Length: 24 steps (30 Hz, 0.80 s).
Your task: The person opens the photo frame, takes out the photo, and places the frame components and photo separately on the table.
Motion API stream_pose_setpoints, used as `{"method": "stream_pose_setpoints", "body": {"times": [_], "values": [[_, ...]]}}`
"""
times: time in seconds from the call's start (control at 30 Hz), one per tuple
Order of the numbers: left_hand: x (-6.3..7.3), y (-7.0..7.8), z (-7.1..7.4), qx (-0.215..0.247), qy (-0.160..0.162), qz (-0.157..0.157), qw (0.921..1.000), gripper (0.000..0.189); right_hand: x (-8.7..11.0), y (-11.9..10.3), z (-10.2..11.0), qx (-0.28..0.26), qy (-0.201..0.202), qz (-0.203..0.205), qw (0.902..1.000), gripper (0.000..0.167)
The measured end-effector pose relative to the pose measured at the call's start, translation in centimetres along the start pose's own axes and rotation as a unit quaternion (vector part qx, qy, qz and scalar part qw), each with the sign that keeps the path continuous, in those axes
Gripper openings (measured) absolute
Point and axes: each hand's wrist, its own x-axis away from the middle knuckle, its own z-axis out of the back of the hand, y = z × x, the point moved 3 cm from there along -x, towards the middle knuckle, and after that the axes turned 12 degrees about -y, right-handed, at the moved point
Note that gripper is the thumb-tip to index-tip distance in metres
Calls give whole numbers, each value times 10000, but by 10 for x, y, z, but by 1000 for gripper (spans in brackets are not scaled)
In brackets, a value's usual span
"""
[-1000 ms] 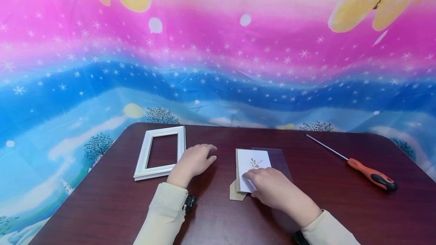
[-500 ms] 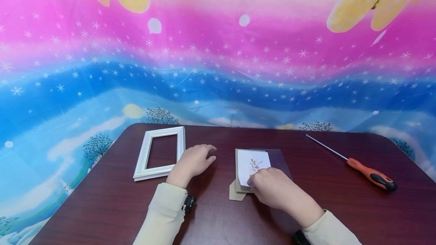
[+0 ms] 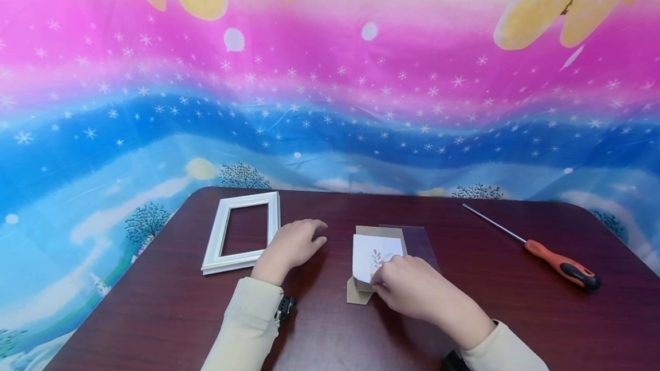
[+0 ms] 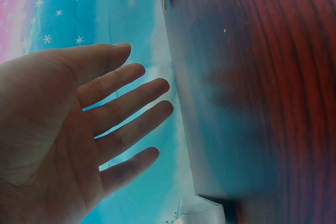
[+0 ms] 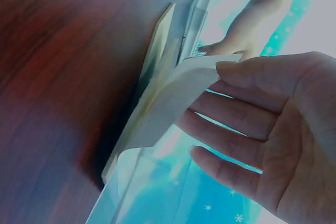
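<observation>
My right hand [image 3: 415, 285] pinches the near edge of a white card [image 3: 368, 253] printed with a small leaf sprig. In the right wrist view the card [image 5: 176, 95] bends upward between thumb and fingers. Beneath it lies a brown backing board [image 3: 378, 231] with a stand flap [image 3: 359, 292] poking out at its near left. A clear sheet [image 3: 420, 239] lies under the board's right side. My left hand [image 3: 294, 245] hovers with relaxed fingers beside a white picture frame [image 3: 222, 231]; the left wrist view shows that hand [image 4: 105, 114] holding nothing.
A screwdriver with an orange and black handle [image 3: 554, 262] lies at the right of the dark wooden table [image 3: 319, 331]. Behind the table's far edge hangs a colourful snowflake-patterned cloth [image 3: 330, 102].
The right fingers have gone from resting on the card to pinching its near edge. The card has lifted and slid toward me and left, baring the board's far edge. The left hand stays still.
</observation>
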Motion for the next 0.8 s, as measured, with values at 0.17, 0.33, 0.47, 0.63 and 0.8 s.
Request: {"method": "stream_pose_setpoints", "body": {"times": [0.17,0.33,0.47,0.63,0.8], "values": [[0,0,0,11,-17,1,10000,31,0,-5,6,-138,-15,-139,9998,16],[1,-1,0,24,-24,5,10000,32,2,-8,14,-353,-36,-358,9987,9],[1,-1,1,9,-10,-6,10000,31,4,-9,21,-449,89,-545,9975,9],[0,-1,1,7,-12,10,10000,31,8,-7,32,-571,475,-740,9945,7],[-1,-1,0,-40,-3,-9,10000,31,15,0,46,-770,990,-901,9880,9]]}}
